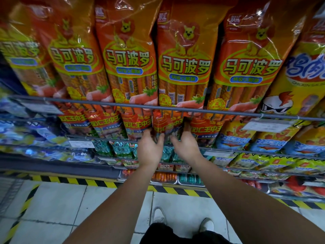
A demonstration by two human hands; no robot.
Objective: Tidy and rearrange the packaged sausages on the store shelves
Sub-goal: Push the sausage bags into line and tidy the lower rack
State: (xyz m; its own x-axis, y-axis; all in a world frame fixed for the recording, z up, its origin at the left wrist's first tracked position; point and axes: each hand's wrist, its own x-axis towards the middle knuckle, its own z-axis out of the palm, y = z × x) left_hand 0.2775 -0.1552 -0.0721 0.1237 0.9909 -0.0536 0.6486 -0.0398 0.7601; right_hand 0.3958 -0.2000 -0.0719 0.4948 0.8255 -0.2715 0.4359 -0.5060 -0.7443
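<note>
A red sausage pack [166,123] stands in the second shelf row, behind a grey wire rail [105,104]. My left hand [151,147] grips its lower left edge and my right hand [184,145] grips its lower right edge. Similar red packs [103,123] stand on both sides of it. Above, tall orange sausage packs [184,55] with a lion mascot fill the top shelf. The held pack's bottom is hidden by my fingers.
Yellow chicken sausage packs [299,76] stand at the right. Blue packs [26,132] are at the left. Green packets [121,148] and trays of loose sausages [163,176] sit on lower shelves. Yellow-black tape [70,180] edges the base above the tiled floor.
</note>
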